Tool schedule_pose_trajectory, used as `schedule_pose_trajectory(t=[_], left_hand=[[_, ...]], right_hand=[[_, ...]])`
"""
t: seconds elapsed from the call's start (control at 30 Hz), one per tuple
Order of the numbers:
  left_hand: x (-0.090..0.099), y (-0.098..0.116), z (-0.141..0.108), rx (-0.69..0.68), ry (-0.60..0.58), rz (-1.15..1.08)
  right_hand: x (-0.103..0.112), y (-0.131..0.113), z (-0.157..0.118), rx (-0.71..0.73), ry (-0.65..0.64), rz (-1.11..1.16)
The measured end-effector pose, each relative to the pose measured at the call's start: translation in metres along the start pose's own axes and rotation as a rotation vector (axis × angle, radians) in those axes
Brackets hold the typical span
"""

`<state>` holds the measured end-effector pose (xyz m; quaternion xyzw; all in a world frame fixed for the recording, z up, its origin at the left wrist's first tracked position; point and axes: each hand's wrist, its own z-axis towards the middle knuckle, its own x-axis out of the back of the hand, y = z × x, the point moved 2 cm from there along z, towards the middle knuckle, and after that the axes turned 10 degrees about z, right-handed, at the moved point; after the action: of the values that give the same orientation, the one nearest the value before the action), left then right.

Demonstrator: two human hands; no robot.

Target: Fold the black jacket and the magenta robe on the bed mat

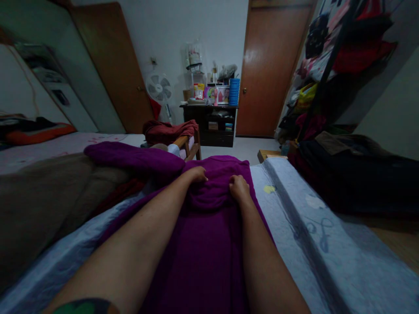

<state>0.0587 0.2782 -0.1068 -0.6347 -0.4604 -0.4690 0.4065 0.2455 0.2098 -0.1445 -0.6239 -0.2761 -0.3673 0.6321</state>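
Across the bed in front of us, a purple cloth [203, 248] lies spread lengthwise, running from six o'clock at the bottom edge up to just past the middle of our view, where its surface gathers into soft crosswise folds. Taking those folds as the centre of the clock, our left hand [197, 174] sits at ten o'clock, bent over the cloth with the thumb side turned inward; its fingers are mostly hidden, so we cannot tell whether it grasps the fabric. Our right hand [240, 188] is at three o'clock, beside the cloth's right edge, fingers curled in; we cannot tell whether it pinches the material or only rests on it. Both bare forearms reach in from seven and five o'clock. A thick purple length [134, 158] stretches toward ten o'clock, lying partly over a brown blanket [49, 196] at nine. At four o'clock we see a pale blue sheet [353, 261] with a dark grey stripe, and at three a pile of dark clothes [353, 174]. Farther off, a white fan [159, 87] stands at eleven, a dark cabinet [209, 136] at twelve and a brown door [271, 69] at one.
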Motion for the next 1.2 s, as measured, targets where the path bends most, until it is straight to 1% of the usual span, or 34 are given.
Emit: schedule_pose_trajectory(t=[0.1, 0.17, 0.3, 0.37, 0.43, 0.5, 0.53, 0.6, 0.63, 0.7, 0.77, 0.83, 0.87, 0.9, 0.97, 1.03, 1.07, 1.1, 1.2], left_hand=[[0.007, -0.003, 0.002, -0.030, 0.130, 0.064], [0.009, -0.003, 0.001, -0.028, 0.228, 0.103], [0.002, 0.006, -0.007, 0.017, 0.380, 0.166], [-0.004, 0.016, -0.011, 0.036, 0.441, 0.190], [-0.011, 0.028, -0.016, 0.010, 0.489, 0.199], [-0.020, 0.038, -0.019, -0.094, 0.489, 0.174], [-0.026, 0.042, -0.021, -0.156, 0.471, 0.148], [-0.038, 0.045, -0.024, -0.239, 0.396, 0.088], [-0.044, 0.044, -0.026, -0.238, 0.343, 0.059], [-0.053, 0.040, -0.028, -0.155, 0.220, 0.008], [-0.057, 0.037, -0.032, -0.050, 0.106, -0.021], [-0.056, 0.038, -0.038, 0.037, 0.045, -0.023], [-0.054, 0.041, -0.042, 0.067, 0.045, -0.015], [-0.053, 0.044, -0.048, 0.082, 0.071, -0.003], [-0.051, 0.054, -0.064, 0.064, 0.192, 0.021], [-0.053, 0.066, -0.085, -0.012, 0.313, 0.008], [-0.056, 0.071, -0.096, -0.047, 0.327, -0.020], [-0.060, 0.076, -0.106, -0.071, 0.316, -0.052], [-0.069, 0.088, -0.133, -0.094, 0.249, -0.115]], right_hand=[[-0.013, 0.001, -0.002, 0.046, -0.176, -0.055], [-0.020, 0.001, -0.004, 0.043, -0.241, -0.079], [-0.026, 0.001, -0.006, 0.000, -0.300, -0.109], [-0.028, 0.001, -0.007, -0.013, -0.307, -0.120], [-0.028, 0.001, -0.007, -0.013, -0.309, -0.125], [-0.027, 0.000, -0.007, -0.001, -0.303, -0.118], [-0.026, 0.000, -0.007, 0.007, -0.297, -0.107], [-0.021, 0.001, -0.005, 0.012, -0.260, -0.062], [-0.018, 0.002, -0.004, 0.011, -0.226, -0.029], [-0.013, 0.004, -0.001, 0.010, -0.152, 0.027], [-0.009, 0.006, 0.001, 0.017, -0.103, 0.049], [-0.010, 0.007, 0.002, 0.025, -0.092, 0.041], [-0.011, 0.007, 0.002, 0.024, -0.087, 0.037], [-0.012, 0.007, 0.002, 0.023, -0.082, 0.035], [-0.014, 0.007, 0.002, 0.019, -0.073, 0.034], [-0.015, 0.007, 0.003, 0.014, -0.064, 0.036], [-0.015, 0.006, 0.003, 0.011, -0.059, 0.037], [-0.015, 0.006, 0.003, 0.008, -0.054, 0.038], [-0.015, 0.006, 0.002, -0.002, -0.033, 0.047]])
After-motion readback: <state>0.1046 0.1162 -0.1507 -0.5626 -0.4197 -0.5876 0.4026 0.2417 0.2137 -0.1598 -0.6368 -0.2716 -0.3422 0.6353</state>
